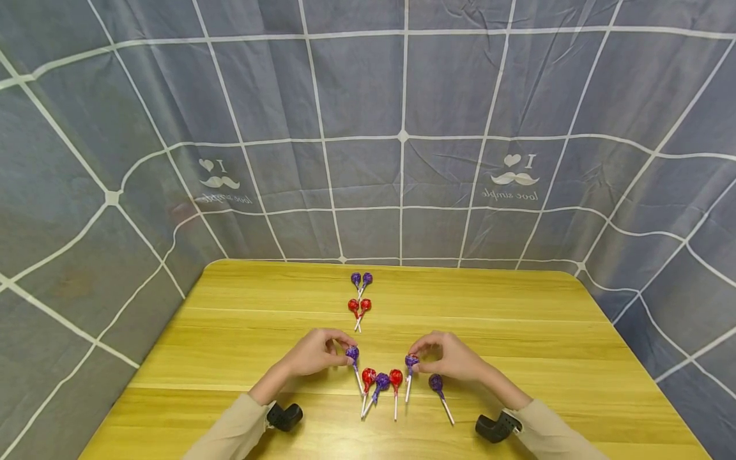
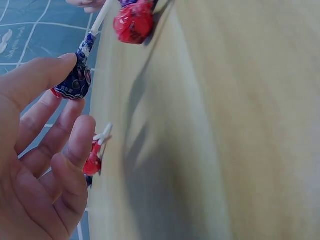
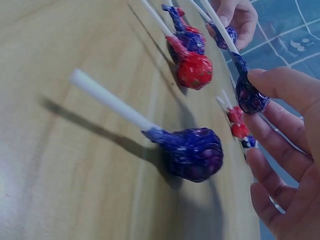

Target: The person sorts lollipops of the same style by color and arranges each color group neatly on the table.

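Observation:
Between thumb and fingertips my left hand pinches the wrapped head of a purple lollipop, its white stick pointing away from the fingers. My right hand pinches another purple lollipop the same way. On the table between the hands lie a red lollipop, a purple lollipop and a second red lollipop, with sticks toward the near edge. A further purple lollipop lies to the right, below the right hand and apart from it.
Farther back on the yellow wooden table, two red lollipops lie with sticks crossed. Behind them is a pair of purple lollipops, sticks also meeting. A grey curtain with white lines hangs beyond the table's far edge.

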`<action>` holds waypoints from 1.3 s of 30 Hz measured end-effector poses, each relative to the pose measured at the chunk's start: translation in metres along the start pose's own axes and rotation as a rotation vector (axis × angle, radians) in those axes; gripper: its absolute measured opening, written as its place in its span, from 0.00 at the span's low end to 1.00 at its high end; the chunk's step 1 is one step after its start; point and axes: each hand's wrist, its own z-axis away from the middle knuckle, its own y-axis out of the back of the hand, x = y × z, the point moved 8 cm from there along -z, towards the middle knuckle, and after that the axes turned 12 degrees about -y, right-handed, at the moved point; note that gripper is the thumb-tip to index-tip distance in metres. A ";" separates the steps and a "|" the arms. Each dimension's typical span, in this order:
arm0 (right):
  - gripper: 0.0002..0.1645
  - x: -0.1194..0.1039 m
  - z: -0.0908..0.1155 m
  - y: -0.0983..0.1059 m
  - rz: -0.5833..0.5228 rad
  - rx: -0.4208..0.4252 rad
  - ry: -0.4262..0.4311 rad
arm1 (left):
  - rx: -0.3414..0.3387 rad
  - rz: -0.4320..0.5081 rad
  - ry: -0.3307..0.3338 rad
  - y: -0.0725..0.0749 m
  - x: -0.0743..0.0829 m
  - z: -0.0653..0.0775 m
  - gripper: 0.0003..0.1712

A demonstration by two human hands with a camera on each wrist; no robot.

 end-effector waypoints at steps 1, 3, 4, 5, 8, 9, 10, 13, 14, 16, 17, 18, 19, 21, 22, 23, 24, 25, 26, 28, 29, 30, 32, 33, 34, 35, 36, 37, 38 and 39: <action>0.13 0.000 -0.001 0.002 -0.002 0.010 0.001 | 0.005 -0.003 -0.001 0.001 0.001 -0.002 0.18; 0.14 -0.001 -0.002 0.006 -0.004 0.028 0.003 | 0.014 -0.009 0.001 0.004 0.002 -0.006 0.18; 0.14 -0.002 -0.003 0.008 -0.003 0.038 0.002 | 0.017 -0.011 -0.001 0.005 0.003 -0.007 0.18; 0.14 -0.002 -0.003 0.010 0.002 0.050 0.000 | 0.019 -0.012 0.001 0.006 0.004 -0.009 0.18; 0.14 -0.004 -0.005 0.015 0.010 0.079 -0.012 | 0.023 -0.020 0.002 0.008 0.006 -0.015 0.18; 0.14 -0.004 -0.005 0.017 0.016 0.089 -0.015 | 0.022 -0.023 0.002 0.009 0.007 -0.017 0.18; 0.13 -0.004 -0.006 0.019 0.017 0.099 -0.017 | 0.023 -0.022 0.003 0.009 0.007 -0.018 0.17; 0.13 -0.004 -0.009 0.025 0.017 0.129 -0.017 | 0.027 -0.041 -0.010 0.012 0.008 -0.025 0.17; 0.13 -0.004 -0.010 0.027 0.016 0.139 -0.014 | 0.029 -0.049 -0.016 0.013 0.008 -0.028 0.17; 0.14 -0.004 -0.013 0.032 0.011 0.158 -0.014 | 0.037 -0.075 -0.019 0.015 0.008 -0.033 0.17; 0.14 -0.003 -0.014 0.034 0.010 0.167 -0.015 | 0.041 -0.087 -0.018 0.016 0.008 -0.036 0.17; 0.14 -0.002 -0.016 0.037 0.007 0.176 -0.020 | 0.045 -0.094 -0.017 0.018 0.008 -0.038 0.17; 0.14 -0.002 -0.017 0.040 0.003 0.184 -0.023 | 0.049 -0.104 -0.014 0.019 0.008 -0.041 0.17; 0.15 0.000 -0.021 0.045 0.001 0.203 -0.040 | 0.053 -0.114 0.001 0.022 0.008 -0.047 0.16; 0.15 0.000 -0.023 0.048 -0.002 0.211 -0.046 | 0.054 -0.114 0.002 0.023 0.009 -0.049 0.16; 0.15 0.000 -0.025 0.051 -0.005 0.220 -0.052 | 0.056 -0.117 0.003 0.023 0.010 -0.052 0.16; 0.15 0.000 -0.027 0.053 -0.006 0.226 -0.059 | 0.056 -0.121 0.002 0.024 0.010 -0.055 0.16; 0.15 -0.001 -0.029 0.056 -0.007 0.233 -0.065 | 0.056 -0.125 0.003 0.025 0.011 -0.058 0.15; 0.16 -0.002 -0.032 0.058 -0.008 0.239 -0.070 | 0.057 -0.128 0.003 0.026 0.011 -0.061 0.15; 0.16 -0.004 -0.036 0.063 -0.013 0.249 -0.069 | 0.062 -0.128 0.006 0.027 0.011 -0.066 0.16; 0.16 -0.005 -0.038 0.065 -0.017 0.252 -0.071 | 0.065 -0.130 0.008 0.028 0.011 -0.069 0.17; 0.16 -0.005 -0.040 0.067 -0.020 0.254 -0.070 | 0.068 -0.127 0.012 0.029 0.011 -0.071 0.18; 0.16 -0.006 -0.044 0.070 -0.028 0.258 -0.068 | 0.077 -0.117 0.014 0.030 0.010 -0.076 0.18; 0.16 -0.006 -0.047 0.071 -0.031 0.260 -0.067 | 0.081 -0.110 0.018 0.031 0.010 -0.079 0.18; 0.16 -0.006 -0.049 0.072 -0.034 0.260 -0.072 | 0.086 -0.102 0.017 0.032 0.010 -0.081 0.18; 0.17 -0.006 -0.051 0.073 -0.037 0.259 -0.072 | 0.091 -0.097 0.019 0.032 0.010 -0.083 0.18; 0.17 -0.006 -0.053 0.074 -0.036 0.261 -0.070 | 0.094 -0.092 0.022 0.033 0.009 -0.085 0.17; 0.17 -0.006 -0.055 0.075 -0.039 0.260 -0.070 | 0.099 -0.091 0.022 0.033 0.009 -0.087 0.17; 0.17 -0.006 -0.057 0.075 -0.040 0.260 -0.069 | 0.104 -0.089 0.023 0.034 0.008 -0.089 0.16; 0.17 -0.007 -0.059 0.076 -0.042 0.259 -0.069 | 0.108 -0.089 0.031 0.035 0.007 -0.091 0.16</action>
